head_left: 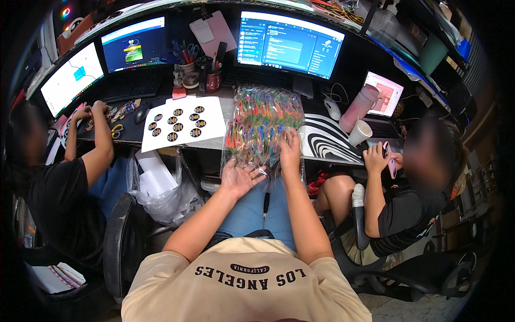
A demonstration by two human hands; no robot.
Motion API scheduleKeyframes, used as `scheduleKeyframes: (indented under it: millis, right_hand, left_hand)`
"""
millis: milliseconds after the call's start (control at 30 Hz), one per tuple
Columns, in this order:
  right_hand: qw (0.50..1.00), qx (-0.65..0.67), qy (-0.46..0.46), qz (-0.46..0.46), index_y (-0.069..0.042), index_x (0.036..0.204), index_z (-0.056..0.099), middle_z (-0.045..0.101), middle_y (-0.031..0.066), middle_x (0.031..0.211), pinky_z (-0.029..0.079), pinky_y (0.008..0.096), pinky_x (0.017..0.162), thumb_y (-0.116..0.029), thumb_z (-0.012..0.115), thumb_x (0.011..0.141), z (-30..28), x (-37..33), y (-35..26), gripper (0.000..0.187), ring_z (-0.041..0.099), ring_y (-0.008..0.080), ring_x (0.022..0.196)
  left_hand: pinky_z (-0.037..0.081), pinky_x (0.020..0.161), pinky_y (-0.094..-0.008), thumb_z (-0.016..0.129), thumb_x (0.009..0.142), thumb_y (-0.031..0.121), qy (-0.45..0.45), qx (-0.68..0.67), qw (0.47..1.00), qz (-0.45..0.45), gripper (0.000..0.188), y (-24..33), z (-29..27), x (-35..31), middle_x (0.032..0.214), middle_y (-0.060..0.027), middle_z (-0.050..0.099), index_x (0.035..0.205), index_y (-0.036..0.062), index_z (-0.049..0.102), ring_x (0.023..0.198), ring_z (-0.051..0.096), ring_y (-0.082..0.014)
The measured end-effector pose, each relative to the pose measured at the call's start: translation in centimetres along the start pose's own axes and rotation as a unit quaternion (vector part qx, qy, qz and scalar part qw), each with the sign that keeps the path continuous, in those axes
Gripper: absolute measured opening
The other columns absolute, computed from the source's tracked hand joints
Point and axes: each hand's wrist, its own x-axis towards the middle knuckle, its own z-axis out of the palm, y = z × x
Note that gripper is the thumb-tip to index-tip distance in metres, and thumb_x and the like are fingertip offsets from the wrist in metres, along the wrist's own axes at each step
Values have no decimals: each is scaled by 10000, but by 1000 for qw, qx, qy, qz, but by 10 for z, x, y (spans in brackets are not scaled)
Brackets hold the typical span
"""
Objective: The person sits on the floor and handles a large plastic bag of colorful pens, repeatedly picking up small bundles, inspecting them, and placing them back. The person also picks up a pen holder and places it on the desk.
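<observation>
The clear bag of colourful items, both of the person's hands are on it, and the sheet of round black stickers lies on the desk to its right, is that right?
Not quite. The head view shows the sheet of round black stickers lying to the left of the clear bag, not its right. The rest holds: the left hand is open at the bag's lower edge and the right hand rests on it.

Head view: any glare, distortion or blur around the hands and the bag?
Head view: strong fisheye bend, desk edge curves and the corners go black. The monitors blow out bright against a dim room. The clear bag of colourful pieces shows plastic glare near its lower edge. Left hand lies palm up under the bag, right hand rests on it; both are sharp.
</observation>
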Motion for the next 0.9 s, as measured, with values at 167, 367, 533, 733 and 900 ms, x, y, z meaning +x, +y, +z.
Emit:
scheduleKeyframes:
  millis: [167,367,533,733,900]
  right_hand:
    - [997,-41,-49,42,16,1356,519,596,138,1294,423,288,978,-35,524,849,-9,2,-2,509,564,185,1155]
    - [992,-19,-93,83,-17,1423,439,588,113,1258,474,270,871,-81,518,848,-4,17,5,584,587,160,1033]
    - [978,58,-121,157,-41,1502,279,498,135,1375,410,337,1001,-252,597,922,-2,12,0,694,513,229,1217]
    - [977,183,-66,87,-5,1478,323,385,140,1490,269,355,1130,-445,379,1026,0,-7,0,634,360,229,1371]
    - [994,76,-84,-5,-13,1473,337,399,132,1483,256,355,1138,-527,302,1023,-6,-12,10,684,365,231,1369]
  left_hand:
    - [281,1066,-652,320,989,512,-9,-33,999,-15,614,-1,-4,4,1436,-224,435,1442,100,356,1337,355,-489]
    - [273,1074,-669,302,989,527,-66,-75,995,-25,651,0,-10,10,1490,-225,355,1460,78,312,1348,336,-503]
    - [275,1080,-644,209,1004,548,-29,-118,993,-14,643,-7,-11,9,1488,-201,327,1484,125,266,1326,372,-476]
    - [272,1097,-608,159,990,572,12,-90,995,-30,698,-17,-13,10,1479,-186,385,1458,79,316,1358,374,-414]
    - [323,1078,-577,145,1002,515,18,-56,998,-38,657,-24,-5,8,1406,-186,486,1369,48,426,1314,437,-406]
